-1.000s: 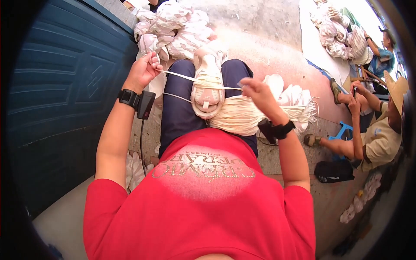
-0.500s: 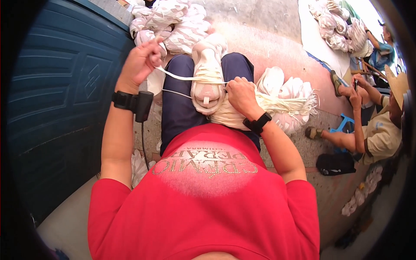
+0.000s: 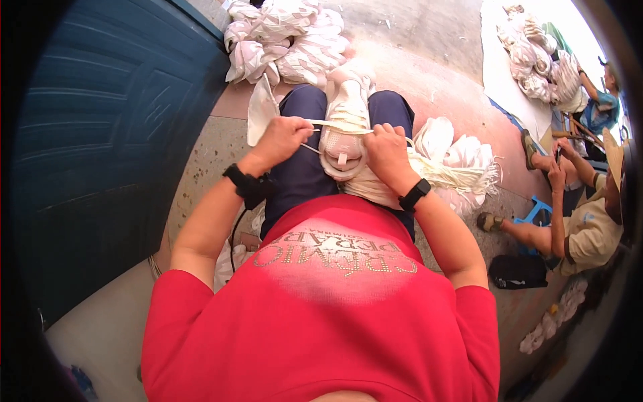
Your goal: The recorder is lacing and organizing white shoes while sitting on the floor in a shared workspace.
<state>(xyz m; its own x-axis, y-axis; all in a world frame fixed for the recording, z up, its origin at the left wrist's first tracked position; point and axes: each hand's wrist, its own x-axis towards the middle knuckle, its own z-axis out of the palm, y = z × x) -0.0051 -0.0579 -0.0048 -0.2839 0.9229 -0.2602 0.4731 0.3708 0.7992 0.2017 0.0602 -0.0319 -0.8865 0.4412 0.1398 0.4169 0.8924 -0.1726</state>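
Observation:
Between my knees lies a pale pink and white shoe upper (image 3: pixel 343 144), its heel opening toward me and cream laces strung across its middle. My left hand (image 3: pixel 284 139) is closed at the shoe's left side, pinching a flat white shoelace (image 3: pixel 320 123) that runs across to the shoe. At the right edge my right hand (image 3: pixel 388 151) is closed too, its fingers pinched on the lace there. A loose lace length hangs below my left hand. A bundle of cream laces (image 3: pixel 462 175) lies over my right thigh and beyond it.
A heap of pale shoe uppers (image 3: pixel 288 43) sits on the floor ahead, with more uppers (image 3: pixel 445 141) right of my knee. A blue panelled door (image 3: pixel 127 134) stands at left. Two people sit at right, the nearer in a straw hat (image 3: pixel 613 157), near a black bag (image 3: pixel 518 272).
My left hand has come down and right, from out beside my knee to near the shoe, and the lace span has shortened. My right hand stays beside the shoe. The whole view has shifted slightly.

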